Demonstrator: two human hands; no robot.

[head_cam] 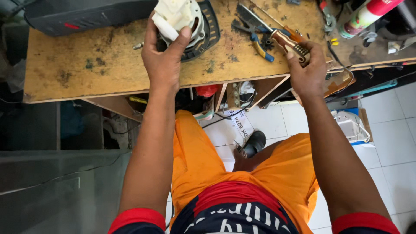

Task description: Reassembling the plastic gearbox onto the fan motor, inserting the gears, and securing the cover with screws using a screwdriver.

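Note:
My left hand (162, 56) grips a white plastic motor part (175, 15) that sits on a black round housing (207, 30) on the worn wooden workbench (86, 65). My right hand (308, 71) holds the brown and white handle of a screwdriver (289, 43). Its shaft points up and left across the bench, towards a pair of blue-handled pliers (255, 39).
A dark case (82, 15) lies at the bench's far left. A spray can (366, 15) and small parts crowd the far right. Under the bench are shelves with clutter, cables, a white paper (240, 125) and a white container (353, 125) on the tiled floor.

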